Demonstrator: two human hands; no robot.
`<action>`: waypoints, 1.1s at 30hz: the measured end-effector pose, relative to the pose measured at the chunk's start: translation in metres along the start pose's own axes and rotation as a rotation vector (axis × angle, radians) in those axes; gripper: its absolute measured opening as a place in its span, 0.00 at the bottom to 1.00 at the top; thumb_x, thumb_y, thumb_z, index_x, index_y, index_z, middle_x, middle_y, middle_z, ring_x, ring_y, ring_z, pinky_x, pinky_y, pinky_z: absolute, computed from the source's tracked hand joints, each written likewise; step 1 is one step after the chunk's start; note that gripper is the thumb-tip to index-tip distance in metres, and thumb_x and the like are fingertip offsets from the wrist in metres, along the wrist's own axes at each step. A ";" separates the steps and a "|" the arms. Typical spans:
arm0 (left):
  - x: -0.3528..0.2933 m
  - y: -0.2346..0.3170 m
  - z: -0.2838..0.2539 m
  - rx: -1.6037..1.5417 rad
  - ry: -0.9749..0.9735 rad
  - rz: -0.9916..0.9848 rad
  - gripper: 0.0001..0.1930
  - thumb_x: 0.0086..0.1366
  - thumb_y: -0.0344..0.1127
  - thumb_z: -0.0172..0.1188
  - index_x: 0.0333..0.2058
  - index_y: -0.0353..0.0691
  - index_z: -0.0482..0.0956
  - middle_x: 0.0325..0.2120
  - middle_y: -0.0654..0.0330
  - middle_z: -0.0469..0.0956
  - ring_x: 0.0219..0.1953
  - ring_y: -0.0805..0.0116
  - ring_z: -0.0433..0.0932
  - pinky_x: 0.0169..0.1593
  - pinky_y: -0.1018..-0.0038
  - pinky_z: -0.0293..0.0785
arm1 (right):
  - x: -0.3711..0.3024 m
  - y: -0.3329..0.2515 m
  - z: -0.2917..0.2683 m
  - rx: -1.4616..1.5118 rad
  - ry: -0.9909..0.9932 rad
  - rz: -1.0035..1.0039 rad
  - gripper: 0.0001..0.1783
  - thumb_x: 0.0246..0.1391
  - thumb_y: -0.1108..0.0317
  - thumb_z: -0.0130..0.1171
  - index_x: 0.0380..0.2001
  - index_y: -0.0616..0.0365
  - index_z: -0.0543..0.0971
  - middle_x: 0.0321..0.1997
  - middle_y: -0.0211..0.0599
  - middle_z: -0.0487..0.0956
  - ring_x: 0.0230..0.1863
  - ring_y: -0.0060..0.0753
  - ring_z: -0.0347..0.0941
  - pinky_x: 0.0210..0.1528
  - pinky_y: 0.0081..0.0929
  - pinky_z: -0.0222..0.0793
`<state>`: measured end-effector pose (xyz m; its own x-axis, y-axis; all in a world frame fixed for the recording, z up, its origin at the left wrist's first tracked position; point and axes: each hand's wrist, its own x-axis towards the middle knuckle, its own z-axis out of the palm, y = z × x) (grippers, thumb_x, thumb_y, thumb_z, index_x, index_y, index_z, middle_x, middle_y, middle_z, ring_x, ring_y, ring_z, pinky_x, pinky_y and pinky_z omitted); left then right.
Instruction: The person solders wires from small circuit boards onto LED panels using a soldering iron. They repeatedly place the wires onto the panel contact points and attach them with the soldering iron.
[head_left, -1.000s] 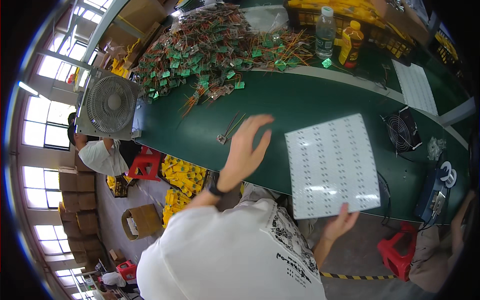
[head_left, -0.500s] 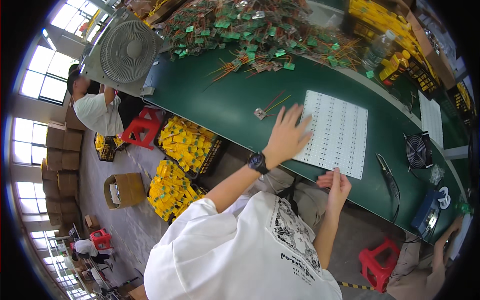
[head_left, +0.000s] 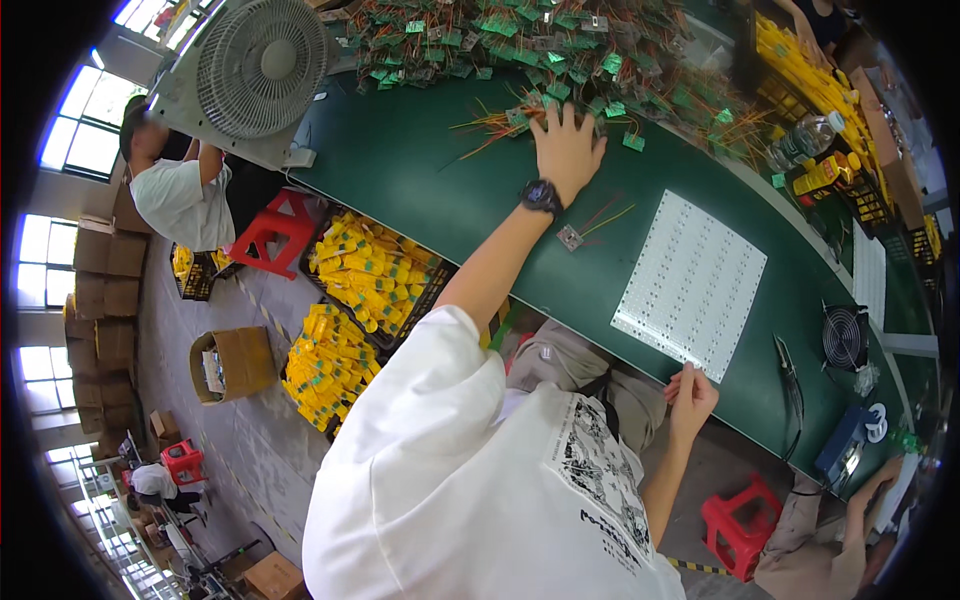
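My left hand (head_left: 568,150) lies with fingers spread on a few small wired circuit boards (head_left: 518,120) at the near side of a large heap. My right hand (head_left: 692,400) is closed at the table's near edge, its thumb and fingertips pinching the near edge of a white panel (head_left: 690,275) with rows of small dark dots. The panel lies flat on the green tabletop. Between the left forearm and the panel sits a single small board (head_left: 570,237) with red and yellow wires.
A heap of green wired boards (head_left: 560,40) covers the table's far side. To the right are a soldering iron (head_left: 789,380), a black fan (head_left: 845,336), a blue box (head_left: 843,440) and bottles (head_left: 806,140). A large fan (head_left: 262,70) stands left, above crates of yellow parts (head_left: 370,270).
My left hand has moved from the white panel's left side forward to the wired boards. My right fingers have closed at the panel's near edge, and the panel has turned slightly. The view has shifted.
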<state>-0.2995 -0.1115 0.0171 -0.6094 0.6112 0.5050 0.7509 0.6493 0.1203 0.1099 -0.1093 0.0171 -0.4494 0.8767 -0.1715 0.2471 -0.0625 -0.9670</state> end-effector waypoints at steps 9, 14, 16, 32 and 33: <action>-0.039 -0.015 -0.092 -0.240 0.062 0.135 0.22 0.55 0.41 0.62 0.48 0.42 0.74 0.56 0.46 0.62 0.58 0.43 0.60 0.58 0.48 0.56 | -0.001 0.012 -0.001 -0.048 0.066 -0.043 0.17 0.61 0.66 0.53 0.19 0.64 0.74 0.12 0.29 0.70 0.12 0.13 0.63 0.14 0.13 0.54; 0.015 -0.010 -0.063 -0.575 -0.055 0.261 0.13 0.60 0.35 0.57 0.42 0.36 0.75 0.43 0.54 0.75 0.45 0.55 0.74 0.45 0.68 0.73 | 0.002 0.007 0.002 -0.077 0.068 -0.052 0.17 0.61 0.67 0.53 0.19 0.65 0.74 0.12 0.30 0.71 0.13 0.14 0.63 0.16 0.13 0.56; 0.037 0.014 -0.036 -0.540 0.040 0.352 0.12 0.60 0.38 0.57 0.40 0.37 0.76 0.47 0.54 0.73 0.51 0.53 0.71 0.47 0.64 0.72 | 0.003 0.005 0.003 -0.106 0.063 -0.034 0.17 0.60 0.67 0.54 0.19 0.66 0.74 0.12 0.30 0.71 0.13 0.13 0.63 0.16 0.13 0.56; 0.001 0.006 -0.028 -0.275 -0.093 0.320 0.13 0.58 0.36 0.58 0.41 0.37 0.75 0.43 0.52 0.73 0.48 0.53 0.72 0.46 0.64 0.73 | 0.003 0.011 0.001 -0.173 0.092 -0.122 0.16 0.59 0.69 0.55 0.18 0.65 0.75 0.11 0.29 0.72 0.13 0.12 0.64 0.18 0.14 0.55; 0.005 0.005 -0.028 -0.278 -0.123 0.290 0.14 0.58 0.36 0.58 0.42 0.37 0.75 0.43 0.52 0.73 0.47 0.53 0.72 0.46 0.64 0.73 | 0.003 0.010 0.001 -0.171 0.084 -0.120 0.17 0.59 0.69 0.55 0.17 0.65 0.75 0.11 0.29 0.72 0.14 0.12 0.64 0.18 0.14 0.55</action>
<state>-0.2919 -0.1179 0.0444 -0.3763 0.8108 0.4483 0.9255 0.3063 0.2228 0.1097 -0.1079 0.0070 -0.4133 0.9099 -0.0341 0.3411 0.1200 -0.9323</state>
